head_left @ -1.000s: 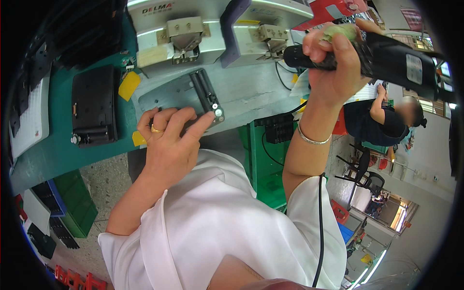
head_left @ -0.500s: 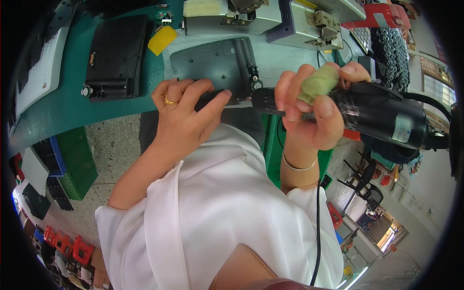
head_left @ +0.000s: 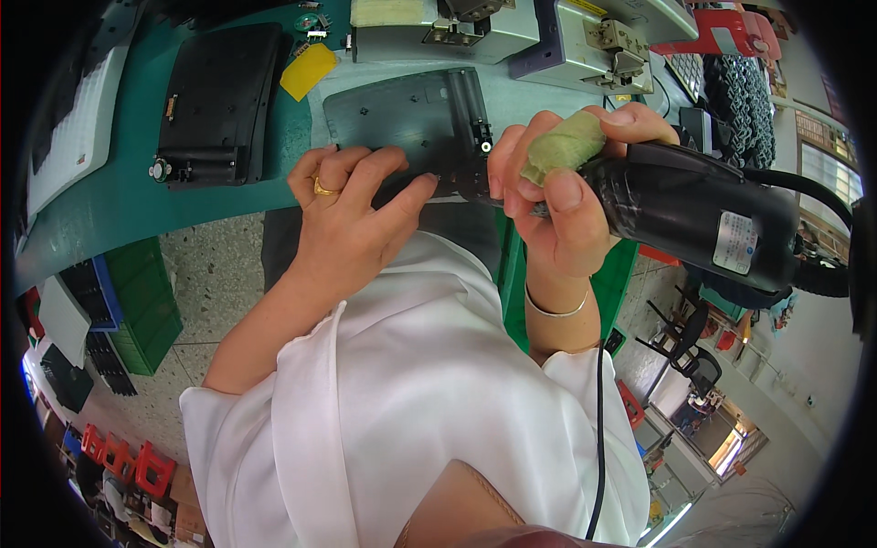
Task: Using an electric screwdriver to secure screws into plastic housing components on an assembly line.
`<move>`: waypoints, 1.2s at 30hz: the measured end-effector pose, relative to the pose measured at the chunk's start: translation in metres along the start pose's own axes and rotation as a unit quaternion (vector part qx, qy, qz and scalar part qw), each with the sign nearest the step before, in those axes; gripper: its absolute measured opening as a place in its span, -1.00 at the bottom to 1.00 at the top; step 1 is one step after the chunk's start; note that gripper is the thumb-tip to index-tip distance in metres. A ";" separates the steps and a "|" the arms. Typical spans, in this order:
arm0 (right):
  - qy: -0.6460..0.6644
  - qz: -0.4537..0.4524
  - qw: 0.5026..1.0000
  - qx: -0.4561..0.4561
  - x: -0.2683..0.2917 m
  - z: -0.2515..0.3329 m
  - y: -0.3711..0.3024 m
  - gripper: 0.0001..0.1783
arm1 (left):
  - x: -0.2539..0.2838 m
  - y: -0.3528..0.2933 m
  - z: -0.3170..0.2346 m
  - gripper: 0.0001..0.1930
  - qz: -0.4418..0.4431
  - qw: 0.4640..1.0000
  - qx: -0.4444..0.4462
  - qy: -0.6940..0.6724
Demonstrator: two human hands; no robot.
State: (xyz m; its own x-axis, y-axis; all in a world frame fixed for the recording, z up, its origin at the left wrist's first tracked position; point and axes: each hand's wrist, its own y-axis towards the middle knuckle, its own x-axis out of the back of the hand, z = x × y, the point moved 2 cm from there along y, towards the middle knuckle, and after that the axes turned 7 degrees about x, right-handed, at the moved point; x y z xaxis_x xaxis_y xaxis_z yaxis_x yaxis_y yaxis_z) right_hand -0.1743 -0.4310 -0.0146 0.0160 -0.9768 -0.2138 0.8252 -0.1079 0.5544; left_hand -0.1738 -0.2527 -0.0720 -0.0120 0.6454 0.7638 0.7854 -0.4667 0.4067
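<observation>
Apparently applying black power tool (head_left: 694, 215), clamped in right hand (head_left: 574, 219), to dark panel (head_left: 393, 114) on bench (head_left: 219, 205); touching panel with left hand (head_left: 352, 205), impossible to tell whether clamped; next, probably needing steady alignment

Left of the left hand (head_left: 352, 205), a flat green tabletop strip (head_left: 292, 132) allows passage; beyond the right hand (head_left: 566, 215), boxy silver metal machines (head_left: 507, 35) (a pair) block reaching.

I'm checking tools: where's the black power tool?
In the head view, the black power tool is right of centre, in the right hand, nose by the left hand.
</observation>
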 end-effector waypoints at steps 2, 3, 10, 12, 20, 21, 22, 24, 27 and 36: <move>0.013 -0.034 0.999 0.006 -0.005 -0.001 -0.001 -0.49 | -0.001 0.000 0.000 -0.65 0.000 1.000 0.001 -0.001; 0.025 -0.067 0.997 0.013 -0.006 -0.001 -0.001 -0.48 | -0.001 0.000 0.000 -0.65 0.000 1.000 0.002 -0.001; -0.119 0.012 0.993 0.021 -0.009 -0.004 -0.003 -0.37 | -0.002 0.004 0.002 -0.68 -0.010 0.998 0.044 -0.031; -0.169 0.053 0.984 0.034 -0.010 -0.001 0.001 -0.43 | -0.003 0.007 0.002 -0.72 -0.006 0.997 0.045 -0.063; -0.153 0.042 0.986 0.052 -0.020 0.003 -0.010 -0.50 | 0.003 0.010 -0.003 -0.78 0.005 0.995 0.072 -0.069; -0.137 0.021 0.989 0.043 -0.019 0.002 -0.012 -0.49 | 0.004 0.010 -0.002 -0.79 0.012 0.995 0.076 -0.060; -0.120 0.000 0.992 0.034 -0.016 0.002 -0.012 -0.48 | 0.003 0.010 -0.003 -0.79 0.019 0.995 0.079 -0.061; -0.050 -0.053 0.996 0.057 -0.008 0.009 -0.004 -0.47 | 0.001 0.009 -0.003 -0.78 0.016 0.995 0.074 -0.065; -0.042 -0.151 0.978 0.141 0.022 0.030 0.021 -0.50 | 0.001 0.013 -0.005 -0.78 0.023 0.995 0.073 -0.070; -0.151 -0.206 0.923 0.287 0.077 0.052 0.074 -0.51 | 0.000 0.017 -0.003 -0.76 0.030 0.996 0.053 -0.071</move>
State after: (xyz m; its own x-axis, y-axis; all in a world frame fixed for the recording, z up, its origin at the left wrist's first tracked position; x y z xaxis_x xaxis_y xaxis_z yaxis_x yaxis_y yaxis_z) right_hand -0.1415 -0.5242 0.0516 -0.4616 -0.8289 -0.3160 0.2895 -0.4775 0.8296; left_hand -0.1619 -0.2623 -0.0635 0.1179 0.7003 0.7040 0.8432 -0.4451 0.3016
